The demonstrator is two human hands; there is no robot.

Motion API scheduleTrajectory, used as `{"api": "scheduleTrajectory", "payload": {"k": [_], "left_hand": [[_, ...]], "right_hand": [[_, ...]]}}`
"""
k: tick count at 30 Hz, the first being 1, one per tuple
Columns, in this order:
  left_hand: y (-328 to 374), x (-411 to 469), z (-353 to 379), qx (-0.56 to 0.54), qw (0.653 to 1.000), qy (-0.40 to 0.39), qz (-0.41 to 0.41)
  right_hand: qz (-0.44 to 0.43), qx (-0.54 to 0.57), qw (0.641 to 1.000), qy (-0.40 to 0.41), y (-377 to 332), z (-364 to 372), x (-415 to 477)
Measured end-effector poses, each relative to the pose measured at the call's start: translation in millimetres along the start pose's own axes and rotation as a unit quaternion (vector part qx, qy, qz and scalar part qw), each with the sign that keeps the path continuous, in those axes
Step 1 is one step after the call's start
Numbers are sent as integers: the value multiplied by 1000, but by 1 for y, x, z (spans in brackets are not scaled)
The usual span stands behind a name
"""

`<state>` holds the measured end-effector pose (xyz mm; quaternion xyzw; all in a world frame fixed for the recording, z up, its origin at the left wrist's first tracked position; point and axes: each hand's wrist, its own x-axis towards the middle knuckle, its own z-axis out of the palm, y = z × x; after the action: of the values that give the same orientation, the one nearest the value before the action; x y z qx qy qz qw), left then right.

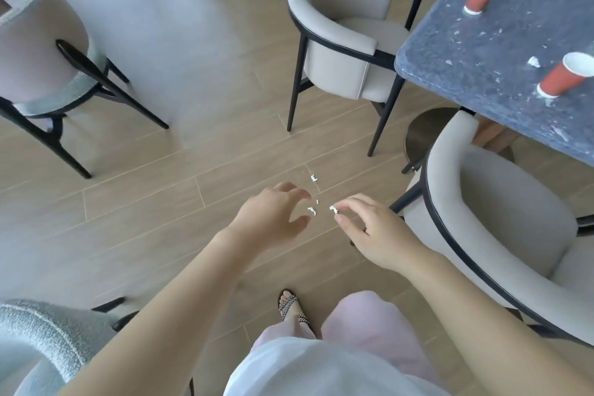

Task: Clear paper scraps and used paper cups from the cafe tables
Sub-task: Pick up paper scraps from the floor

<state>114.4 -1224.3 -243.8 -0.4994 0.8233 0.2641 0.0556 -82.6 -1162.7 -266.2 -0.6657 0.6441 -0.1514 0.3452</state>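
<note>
The right hand [376, 235] pinches a tiny paper scrap [333, 209] at its fingertips; being so small, it may slip out. The left hand [270, 215] is spread wide and empty, with a second scrap [311, 210] just beyond its fingers on the floor [160, 202]; a hasty grab could flick it away.

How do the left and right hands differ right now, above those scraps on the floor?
The right hand pinches a white paper scrap at its fingertips, while the left hand holds nothing. The left hand's fingers are spread and loosely curled, and the right hand's are drawn closer together. Both reach down towards the wooden floor, with a loose scrap between them.
</note>
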Motion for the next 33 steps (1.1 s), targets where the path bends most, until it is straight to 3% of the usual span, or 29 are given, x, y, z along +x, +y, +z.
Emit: {"api": "scheduleTrajectory", "payload": {"k": [15,21,27,33], "left_hand": [[8,156,-36,-27,999,-32,27],[3,203,-48,-49,998,-4,39],[-22,258,-40,-54,996,-16,74],[-73,319,20,-28,992,-34,119]], "right_hand": [[28,20,999,7,57,-60,126],[67,24,992,105,73,-69,163],[88,56,988,112,87,-45,204],[130,70,977,152,138,11,250]]}}
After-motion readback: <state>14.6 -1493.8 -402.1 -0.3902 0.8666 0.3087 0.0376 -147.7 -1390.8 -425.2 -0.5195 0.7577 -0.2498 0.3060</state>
